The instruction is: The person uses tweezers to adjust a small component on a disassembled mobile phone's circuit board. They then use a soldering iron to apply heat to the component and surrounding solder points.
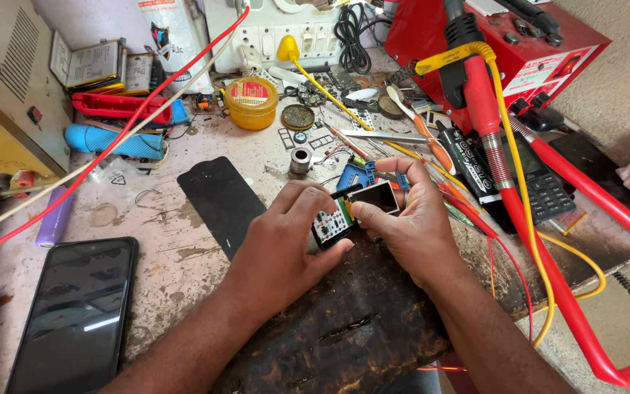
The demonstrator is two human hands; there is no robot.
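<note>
Gripping a small circuit board (332,225) over the dark work mat (344,321), the left hand (286,241) has fingers pinched on its edges. Right hand (410,219) fingers clamp its small display (375,197), lifted off the board. Smartphone (74,314) lies well left.

phone repair workshop: cluttered bench (184,248), tools.

Your hands meet mid-bench (184,255) over the circuit board (332,226); the smartphone (74,314) lies near the front left corner, the tin (251,102) behind, the keypad phone (541,186) right.
</note>
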